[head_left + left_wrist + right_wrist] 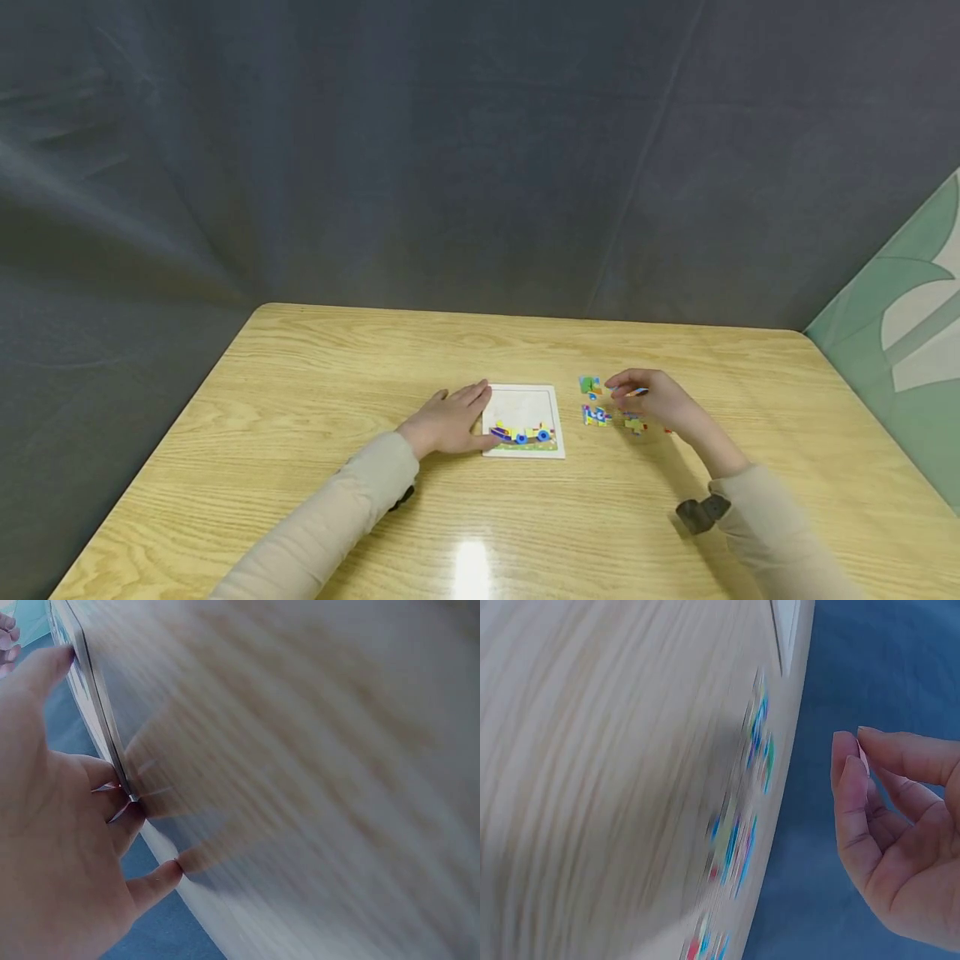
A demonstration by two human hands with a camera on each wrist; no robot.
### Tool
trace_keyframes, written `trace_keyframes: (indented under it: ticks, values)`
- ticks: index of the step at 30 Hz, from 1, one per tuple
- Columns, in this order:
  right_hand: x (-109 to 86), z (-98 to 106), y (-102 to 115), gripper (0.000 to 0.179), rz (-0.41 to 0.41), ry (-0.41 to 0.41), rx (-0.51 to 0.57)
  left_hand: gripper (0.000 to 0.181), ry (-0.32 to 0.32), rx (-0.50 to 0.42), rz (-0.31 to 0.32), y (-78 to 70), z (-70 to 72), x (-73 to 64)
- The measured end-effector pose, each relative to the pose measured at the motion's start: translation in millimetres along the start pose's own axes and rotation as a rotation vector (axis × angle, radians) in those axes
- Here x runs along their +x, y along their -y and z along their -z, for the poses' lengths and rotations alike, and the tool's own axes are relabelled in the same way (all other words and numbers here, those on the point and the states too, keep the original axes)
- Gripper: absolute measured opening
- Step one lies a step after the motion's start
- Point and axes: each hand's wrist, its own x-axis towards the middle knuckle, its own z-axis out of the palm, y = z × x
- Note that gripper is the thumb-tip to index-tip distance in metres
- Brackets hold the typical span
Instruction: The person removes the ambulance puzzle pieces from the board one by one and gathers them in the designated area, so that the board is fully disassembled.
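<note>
My left hand (pixel 450 421) lies spread at the left side of a white square puzzle tray (pixel 517 387); its thumb and fingertips touch the border. Along the bottom of the tray sit puzzle pieces (pixel 522 435) picturing a yellow and blue vehicle. In the left wrist view the fingers (pixel 156 886) reach the tray edge and the tabletop. Raised over loose puzzle pieces right of the tray is my right hand (pixel 660 398). Its thumb and fingertips come together in the right wrist view; I cannot tell whether they pinch a piece.
A green piece (pixel 590 385) and a blue piece (pixel 597 416) lie between the tray and my right hand. A yellow-green piece (pixel 635 425) shows below that hand. Dark cloth (pixel 480 167) hangs behind the wooden table (pixel 337 350); a green-and-white panel (pixel 900 333) stands at right.
</note>
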Motion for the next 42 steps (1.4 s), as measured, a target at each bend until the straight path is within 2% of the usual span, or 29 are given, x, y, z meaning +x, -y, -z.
trace_keyframes:
  ticks: [11,18,25,33,42]
  values:
    - [21.2,-43,36,0.025,0.083,0.085,0.016,0.093,0.049,-0.067,-0.014,5.2,3.8,2.5]
    - [30.6,-69,47,0.023,0.106,0.127,0.016,0.099,0.071,-0.133,-0.032,5.4,10.4,-1.8]
    - [35.1,-90,56,0.019,0.124,0.184,-0.032,0.1,0.065,-0.122,-0.052,9.2,9.3,-2.6]
    - [39.7,-106,63,0.025,0.144,0.208,-0.083,0.1,0.063,-0.11,-0.067,14.2,4.9,-0.2]
    - [39.8,-114,69,0.028,0.184,0.219,-0.173,0.1,0.064,-0.109,-0.078,14.3,3.9,-2.3]
